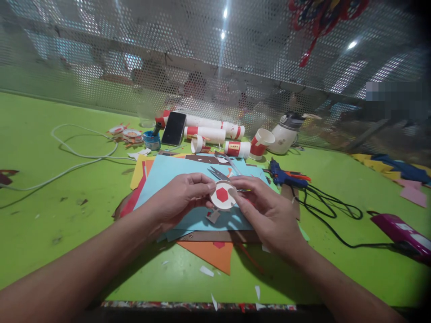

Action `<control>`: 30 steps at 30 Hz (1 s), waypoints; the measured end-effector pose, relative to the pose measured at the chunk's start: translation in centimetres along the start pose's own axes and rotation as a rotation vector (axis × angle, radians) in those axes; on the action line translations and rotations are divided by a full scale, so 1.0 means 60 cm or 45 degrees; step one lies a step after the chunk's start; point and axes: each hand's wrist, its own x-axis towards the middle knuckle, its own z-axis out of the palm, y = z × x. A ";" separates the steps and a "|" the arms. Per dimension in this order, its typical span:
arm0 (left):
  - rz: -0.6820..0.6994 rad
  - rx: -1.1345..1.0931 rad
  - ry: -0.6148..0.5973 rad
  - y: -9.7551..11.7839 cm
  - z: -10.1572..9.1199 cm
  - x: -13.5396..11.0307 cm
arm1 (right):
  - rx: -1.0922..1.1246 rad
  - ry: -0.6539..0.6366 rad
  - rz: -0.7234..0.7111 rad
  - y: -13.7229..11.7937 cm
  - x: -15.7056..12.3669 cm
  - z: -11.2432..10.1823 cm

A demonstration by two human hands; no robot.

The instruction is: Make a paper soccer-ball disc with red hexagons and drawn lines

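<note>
Both my hands meet over a stack of coloured paper sheets (175,175). Between them is a round white paper disc (222,195) with a red hexagon in its middle and a brown rim. My left hand (183,197) pinches the disc's left edge with thumb and fingers closed. My right hand (261,208) grips its right edge, fingers curled. A small grey paper scrap (213,216) lies just under the disc. Scissors (225,169) lie on the light blue sheet right behind the disc.
A blue glue gun (284,176) with a black cord lies to the right. At the back stand red-and-white paper cups and tubes (215,132), a phone (174,128) and a white jug (286,133). A white cable (77,154) runs left. A perforated metal screen (101,63) closes the far edge.
</note>
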 end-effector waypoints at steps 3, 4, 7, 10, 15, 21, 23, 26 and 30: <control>-0.010 0.006 0.007 0.001 -0.001 0.001 | 0.044 -0.021 0.029 -0.001 0.001 0.000; -0.014 0.006 0.014 0.001 0.000 0.001 | 0.044 -0.030 0.027 -0.001 0.002 0.000; -0.017 0.002 0.024 0.002 0.001 -0.001 | 0.008 -0.043 0.007 -0.002 0.003 0.001; -0.022 0.020 0.014 0.002 0.001 -0.002 | -0.007 -0.034 0.007 -0.002 0.004 -0.001; -0.025 0.048 0.011 -0.001 -0.003 0.001 | 0.015 -0.035 0.021 -0.002 0.005 -0.004; -0.022 0.065 0.019 0.000 -0.005 0.002 | -0.059 0.065 0.060 0.003 0.009 -0.011; -0.033 0.082 0.020 0.000 -0.004 0.001 | -0.087 0.074 0.104 0.007 0.014 -0.016; -0.064 0.115 0.021 -0.002 -0.003 0.000 | -0.081 0.042 0.130 0.010 0.019 -0.023; -0.092 0.164 -0.009 -0.005 -0.004 0.001 | -0.160 0.000 0.069 0.001 0.023 -0.033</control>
